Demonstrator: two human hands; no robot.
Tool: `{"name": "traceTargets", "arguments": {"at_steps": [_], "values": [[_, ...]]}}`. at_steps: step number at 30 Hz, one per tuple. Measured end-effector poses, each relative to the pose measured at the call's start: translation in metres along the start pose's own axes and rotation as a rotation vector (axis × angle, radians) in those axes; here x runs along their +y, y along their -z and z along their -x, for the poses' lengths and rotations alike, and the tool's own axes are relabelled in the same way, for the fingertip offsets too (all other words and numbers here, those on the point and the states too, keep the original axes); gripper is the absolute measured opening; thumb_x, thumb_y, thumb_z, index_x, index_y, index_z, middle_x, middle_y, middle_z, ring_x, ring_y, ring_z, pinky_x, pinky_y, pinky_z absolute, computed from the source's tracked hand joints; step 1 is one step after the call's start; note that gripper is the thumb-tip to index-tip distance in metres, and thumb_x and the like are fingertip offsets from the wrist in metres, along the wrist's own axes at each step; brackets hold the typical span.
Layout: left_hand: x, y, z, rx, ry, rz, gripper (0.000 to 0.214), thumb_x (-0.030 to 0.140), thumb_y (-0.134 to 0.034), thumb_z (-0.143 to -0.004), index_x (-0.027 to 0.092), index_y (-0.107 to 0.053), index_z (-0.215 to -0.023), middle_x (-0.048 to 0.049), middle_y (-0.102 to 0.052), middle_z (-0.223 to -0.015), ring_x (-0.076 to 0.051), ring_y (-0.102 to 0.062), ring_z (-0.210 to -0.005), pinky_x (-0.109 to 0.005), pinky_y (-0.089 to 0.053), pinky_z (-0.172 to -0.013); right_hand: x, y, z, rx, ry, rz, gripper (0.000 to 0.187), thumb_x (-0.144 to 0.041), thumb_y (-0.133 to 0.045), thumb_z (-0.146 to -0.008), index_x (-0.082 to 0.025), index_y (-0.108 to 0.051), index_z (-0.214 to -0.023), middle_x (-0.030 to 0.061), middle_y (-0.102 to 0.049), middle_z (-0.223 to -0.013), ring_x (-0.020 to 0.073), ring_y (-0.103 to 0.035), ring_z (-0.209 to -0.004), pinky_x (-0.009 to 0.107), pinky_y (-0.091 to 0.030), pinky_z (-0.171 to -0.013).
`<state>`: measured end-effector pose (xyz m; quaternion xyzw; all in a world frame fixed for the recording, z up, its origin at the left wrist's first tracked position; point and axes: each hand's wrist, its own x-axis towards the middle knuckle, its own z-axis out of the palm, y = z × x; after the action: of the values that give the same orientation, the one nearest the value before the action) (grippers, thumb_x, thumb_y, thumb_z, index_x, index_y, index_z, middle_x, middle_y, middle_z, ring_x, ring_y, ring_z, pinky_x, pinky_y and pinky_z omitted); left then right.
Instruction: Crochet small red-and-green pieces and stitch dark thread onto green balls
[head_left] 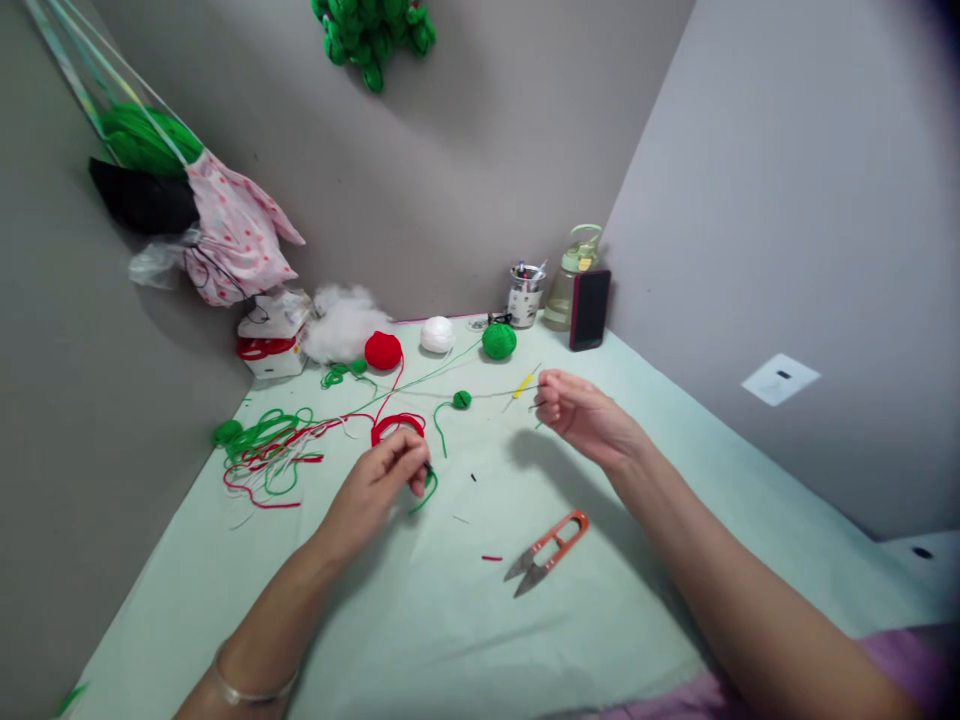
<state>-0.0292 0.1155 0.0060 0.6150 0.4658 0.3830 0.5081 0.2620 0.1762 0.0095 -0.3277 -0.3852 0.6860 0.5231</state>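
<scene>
My left hand (pixel 386 475) is closed in a pinch on a small green yarn piece (pixel 430 478), mostly hidden by the fingers. Some black shows on it, and a green tail hangs below. My right hand (pixel 577 412), raised on the right, has its fingers pressed together on a thin dark thread (pixel 510 393) that runs off leftward. A short dark end also pokes out under those fingers; whether it is a needle I cannot tell. Between the hands lies a little green crocheted ball (pixel 462 400) with a yarn tail. Orange-handled thread snips (pixel 559 540) lie nearer me, blades pointing left.
Red (pixel 383 351), white (pixel 437 335) and green yarn balls (pixel 499 342) sit at the back beside fluffy stuffing (pixel 345 322). Tangled yarn (pixel 270 445) spreads at left. A yellow-handled hook (pixel 523 385), pen cup (pixel 526 297), bottle (pixel 559 295) and phone (pixel 590 310) stand or lie farther right.
</scene>
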Motion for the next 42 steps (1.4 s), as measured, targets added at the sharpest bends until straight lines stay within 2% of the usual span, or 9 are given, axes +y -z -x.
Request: {"name": "traceTargets", "arguments": {"at_steps": [7, 12, 17, 26, 30, 33, 35, 37, 42], "values": [[-0.004, 0.007, -0.001, 0.284, -0.08, 0.04, 0.042, 0.047, -0.041, -0.104, 0.023, -0.04, -0.07, 0.0074, -0.039, -0.054, -0.012, -0.035, -0.051, -0.027, -0.032, -0.056, 0.027, -0.018, 0.004, -0.188, -0.144, 0.166, 0.022, -0.034, -0.081, -0.083, -0.016, -0.068, -0.086, -0.0061, -0.058, -0.063, 0.0041, -0.047, -0.053, 0.015, -0.04, -0.055], [0.005, 0.001, -0.005, 0.314, -0.134, 0.078, 0.032, 0.041, -0.052, -0.1, 0.022, -0.047, -0.075, 0.0074, -0.044, -0.058, -0.01, -0.041, -0.051, -0.024, -0.036, -0.054, 0.027, -0.039, 0.027, -0.63, -0.397, 0.356, 0.021, -0.026, -0.084, -0.078, -0.009, -0.074, -0.083, -0.0001, -0.065, -0.062, 0.0079, -0.056, -0.055, 0.018, -0.043, -0.055], [0.021, -0.016, -0.03, 0.216, -0.213, 0.176, 0.015, 0.033, -0.058, -0.094, 0.022, -0.053, -0.086, 0.0081, -0.048, -0.065, -0.009, -0.048, -0.047, -0.022, -0.042, -0.048, 0.045, -0.058, 0.039, -1.005, -0.57, 0.628, 0.017, -0.025, -0.076, -0.086, -0.011, -0.072, -0.092, -0.0022, -0.064, -0.069, 0.0067, -0.058, -0.06, 0.016, -0.043, -0.058], [0.048, -0.073, -0.1, 0.13, -0.365, 0.321, 0.014, 0.019, -0.064, -0.087, 0.021, -0.057, -0.098, -0.0029, -0.07, -0.094, -0.016, -0.069, -0.096, -0.03, -0.055, -0.089, 0.068, -0.054, 0.036, -1.115, -0.562, 0.673, 0.019, -0.031, -0.073, -0.089, -0.013, -0.068, -0.091, -0.0025, -0.063, -0.073, 0.0072, -0.059, -0.063, 0.016, -0.046, -0.064], [0.071, -0.096, -0.115, -0.246, -0.37, 0.144, 0.052, 0.014, -0.077, -0.078, 0.021, -0.06, -0.126, -0.0134, -0.055, -0.151, -0.028, -0.056, -0.134, -0.039, -0.049, -0.106, 0.06, -0.054, 0.039, -1.146, -0.562, 0.657, 0.028, -0.04, -0.075, -0.087, -0.013, -0.068, -0.088, -0.0015, -0.064, -0.072, 0.0077, -0.059, -0.063, 0.017, -0.046, -0.064], [0.076, -0.078, -0.111, -0.446, -0.348, -0.125, 0.041, 0.037, -0.063, -0.094, 0.019, -0.063, -0.13, -0.0135, -0.046, -0.16, -0.028, -0.043, -0.146, -0.042, -0.035, -0.118, 0.035, -0.049, 0.039, -1.023, -0.533, 0.604, 0.029, -0.042, -0.075, -0.086, -0.013, -0.07, -0.089, -0.0005, -0.064, -0.071, 0.0081, -0.058, -0.06, 0.018, -0.046, -0.059], [0.072, -0.05, -0.1, -0.571, -0.321, -0.167, 0.041, 0.043, -0.043, -0.103, 0.02, -0.077, -0.105, -0.0102, -0.077, -0.119, -0.025, -0.067, -0.12, -0.038, -0.043, -0.111, 0.011, -0.039, 0.038, -0.837, -0.421, 0.537, 0.03, -0.043, -0.076, -0.085, -0.014, -0.07, -0.086, -0.0008, -0.062, -0.066, 0.0086, -0.056, -0.056, 0.02, -0.043, -0.054], [0.064, -0.018, -0.086, -0.673, -0.2, -0.244, 0.058, 0.051, -0.032, -0.104, 0.022, -0.081, -0.094, -0.0064, -0.078, -0.077, -0.023, -0.074, -0.086, -0.036, -0.054, -0.092, -0.013, -0.025, 0.039, -0.631, -0.179, 0.427, 0.029, -0.044, -0.079, -0.082, -0.017, -0.069, -0.078, -0.0028, -0.057, -0.056, 0.0079, -0.05, -0.048, 0.021, -0.04, -0.05], [0.033, 0.055, -0.068, -0.333, -0.128, -0.45, 0.026, 0.042, -0.064, -0.087, 0.022, -0.077, -0.078, -0.0018, -0.073, -0.075, -0.019, -0.064, -0.069, -0.027, -0.049, -0.065, -0.051, 0.009, 0.055, -0.077, 0.361, 0.259, 0.05, -0.051, -0.088, -0.062, -0.025, -0.047, -0.05, -0.0131, -0.016, -0.032, 0.0038, -0.019, -0.033, 0.019, -0.022, -0.038]]}}
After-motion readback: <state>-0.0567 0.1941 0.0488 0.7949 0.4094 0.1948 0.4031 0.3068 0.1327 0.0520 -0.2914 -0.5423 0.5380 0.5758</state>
